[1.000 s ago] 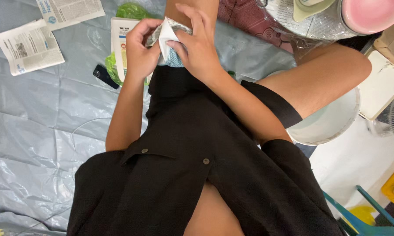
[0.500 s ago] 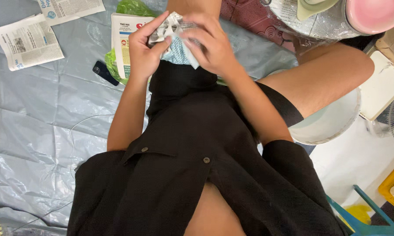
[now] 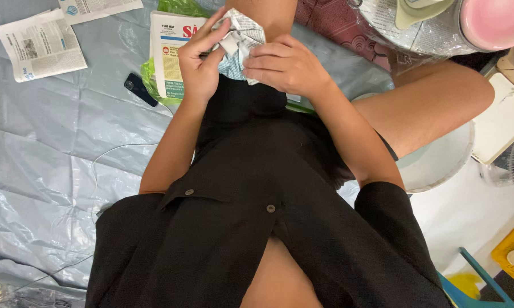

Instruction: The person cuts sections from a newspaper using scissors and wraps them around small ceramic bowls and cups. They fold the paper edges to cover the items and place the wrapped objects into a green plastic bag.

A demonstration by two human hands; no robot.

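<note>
Both hands around crumpled newspaper bundle

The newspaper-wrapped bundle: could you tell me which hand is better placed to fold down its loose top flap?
Probably the left hand: its fingertips already pinch the upper edge of the newspaper-wrapped bundle, while the right hand cups the bundle's side and steadies it.

- We see a grey plastic sheet spread over the floor.
- Two folded newspapers lie at its upper left, with a third newspaper on a green bag.
- A small black phone lies just beside that bag.
- A pink bowl sits at upper right.
- A white round stool stands near a yellow crate.
</note>
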